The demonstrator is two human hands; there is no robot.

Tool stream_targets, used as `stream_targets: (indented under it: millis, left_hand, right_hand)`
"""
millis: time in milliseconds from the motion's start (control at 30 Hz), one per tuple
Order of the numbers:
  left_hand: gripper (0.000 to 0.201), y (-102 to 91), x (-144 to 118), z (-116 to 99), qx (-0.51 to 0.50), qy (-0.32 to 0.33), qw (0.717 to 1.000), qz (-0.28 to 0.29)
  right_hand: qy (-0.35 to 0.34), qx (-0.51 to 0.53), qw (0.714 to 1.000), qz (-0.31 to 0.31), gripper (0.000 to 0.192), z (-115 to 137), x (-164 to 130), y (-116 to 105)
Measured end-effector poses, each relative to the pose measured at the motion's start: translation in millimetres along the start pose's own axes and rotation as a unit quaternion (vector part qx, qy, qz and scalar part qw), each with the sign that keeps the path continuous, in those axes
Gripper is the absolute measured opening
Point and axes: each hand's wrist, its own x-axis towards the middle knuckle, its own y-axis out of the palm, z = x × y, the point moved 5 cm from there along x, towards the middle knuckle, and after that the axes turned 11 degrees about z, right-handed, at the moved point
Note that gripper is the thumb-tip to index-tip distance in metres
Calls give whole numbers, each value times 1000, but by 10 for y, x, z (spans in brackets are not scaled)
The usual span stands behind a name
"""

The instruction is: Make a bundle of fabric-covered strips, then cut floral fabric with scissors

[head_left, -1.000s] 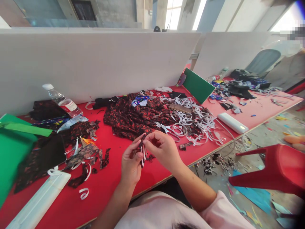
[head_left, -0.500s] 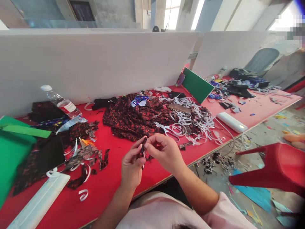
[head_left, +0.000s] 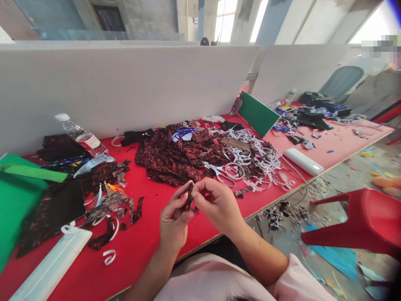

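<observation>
- A small fabric strip [head_left: 189,196], dark with red flecks, is pinched upright between both hands just above the near part of the red table [head_left: 150,246].
- The left hand [head_left: 173,219] grips the strip from the left, thumb and forefinger closed on its lower part, the other fingers curled under.
- The right hand [head_left: 216,202] meets it from the other side, fingertips nipping the upper end of the strip, knuckles toward the camera.
- Just beyond the hands lies a pair of scissors [head_left: 221,171], resting flat on the edge of a heap of black-and-red floral cloth [head_left: 175,156].
- To the right of the scissors sprawls a tangle of white paper trimmings [head_left: 263,161], with a white bar-shaped device [head_left: 303,161] near the table edge past them.
- Left of the hands, cloth scraps [head_left: 115,200] and a few white curls are scattered over the red top.
- Further left sit a green board [head_left: 15,205] and a long white strip-shaped object [head_left: 53,263], the latter at the near corner.
- A water bottle [head_left: 81,134] leans near the white partition [head_left: 125,88] at the back.
- A red stool [head_left: 360,223] stands on the littered floor to the right.
</observation>
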Motion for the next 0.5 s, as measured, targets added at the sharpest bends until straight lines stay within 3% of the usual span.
stream_targets:
  millis: [300,400,500]
  left_hand:
    - [28,-4,-19,25,-33,-24,999,-30]
    - [27,-83,15,130,-102,-95,987,-83]
    - [30,-196,105,308,-196,-191,952,-139]
  right_hand:
    - [3,-34,999,-14,9,5,-20,9]
    - [2,-61,998,-12,11,-47,70,14]
    - [-1,-96,995,-18,13,-157,252,23]
